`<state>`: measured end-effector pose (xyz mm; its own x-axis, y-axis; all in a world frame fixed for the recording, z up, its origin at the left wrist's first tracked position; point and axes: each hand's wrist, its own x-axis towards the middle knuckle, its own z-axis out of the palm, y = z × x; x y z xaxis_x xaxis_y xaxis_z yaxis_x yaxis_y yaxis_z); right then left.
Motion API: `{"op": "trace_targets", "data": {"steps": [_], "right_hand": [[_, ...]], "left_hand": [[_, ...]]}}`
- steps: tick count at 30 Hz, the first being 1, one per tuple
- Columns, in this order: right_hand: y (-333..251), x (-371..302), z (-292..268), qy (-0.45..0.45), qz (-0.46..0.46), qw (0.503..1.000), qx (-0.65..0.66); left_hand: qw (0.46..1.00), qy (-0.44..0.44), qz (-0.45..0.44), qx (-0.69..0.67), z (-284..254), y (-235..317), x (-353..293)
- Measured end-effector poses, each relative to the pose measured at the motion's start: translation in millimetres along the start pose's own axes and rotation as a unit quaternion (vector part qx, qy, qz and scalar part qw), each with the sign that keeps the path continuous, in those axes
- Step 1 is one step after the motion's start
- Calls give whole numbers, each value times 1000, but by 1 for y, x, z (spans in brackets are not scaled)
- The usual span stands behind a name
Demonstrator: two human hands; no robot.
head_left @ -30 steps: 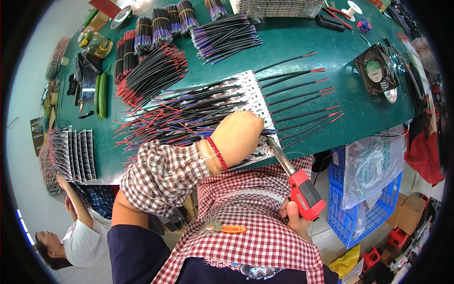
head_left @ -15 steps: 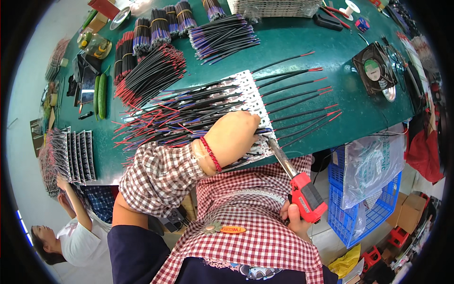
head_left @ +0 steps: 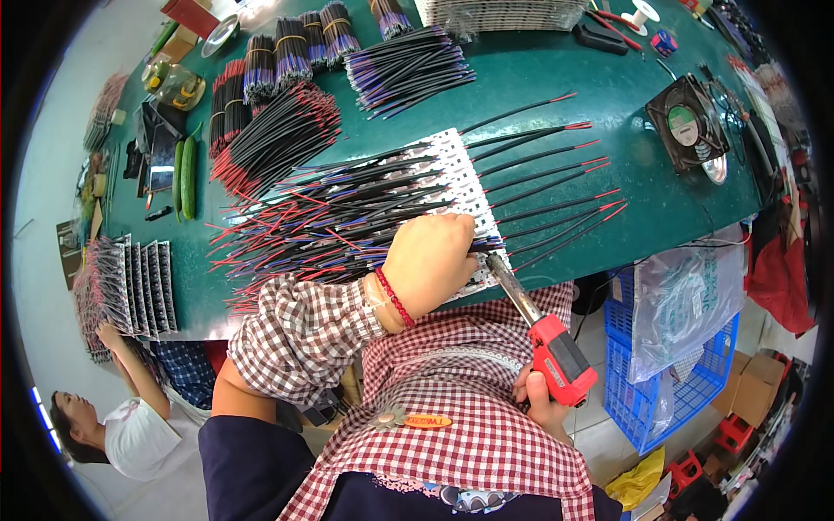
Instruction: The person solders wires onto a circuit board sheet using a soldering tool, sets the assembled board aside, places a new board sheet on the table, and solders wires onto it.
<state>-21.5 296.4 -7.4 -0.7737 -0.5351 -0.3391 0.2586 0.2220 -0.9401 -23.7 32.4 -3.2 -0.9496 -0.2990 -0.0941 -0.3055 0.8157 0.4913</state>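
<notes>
My right hand point(head_left: 545, 403) is closed round the red handle of a soldering iron point(head_left: 563, 360). The iron's metal tip touches or nearly touches the near right edge of a white circuit board panel point(head_left: 467, 193). Beside that tip, my left hand point(head_left: 430, 260) is closed in a pinch low over the panel, with a dark wire end at its fingertips; most of the wire is hidden under the hand. Many black and blue wires with red ends point(head_left: 339, 204) cover the panel's left part. Several black wires point(head_left: 556, 178) stick out past its right edge onto the green table.
Loose wires point(head_left: 282, 135) and banded wire bundles point(head_left: 291, 48) lie at the back. Two cucumbers point(head_left: 188, 178) are on the left, a small fan point(head_left: 686, 124) on the right. A blue crate point(head_left: 669, 404) stands below the table's right side. Another person point(head_left: 143, 434) works at the far left.
My left hand has shifted slightly toward me along the panel. The iron's tip has moved a little nearer and to the left, still at the panel's edge.
</notes>
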Motion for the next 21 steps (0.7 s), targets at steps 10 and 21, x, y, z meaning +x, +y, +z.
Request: {"op": "trace_targets", "data": {"steps": [10,21], "right_hand": [[1,1,-2,-20,-3,1000,1],[4,-1,-2,5,5,999,50]], "left_hand": [[1000,14,-4,14,3,2,-1],[1000,14,4,26,5,2,-1]]}}
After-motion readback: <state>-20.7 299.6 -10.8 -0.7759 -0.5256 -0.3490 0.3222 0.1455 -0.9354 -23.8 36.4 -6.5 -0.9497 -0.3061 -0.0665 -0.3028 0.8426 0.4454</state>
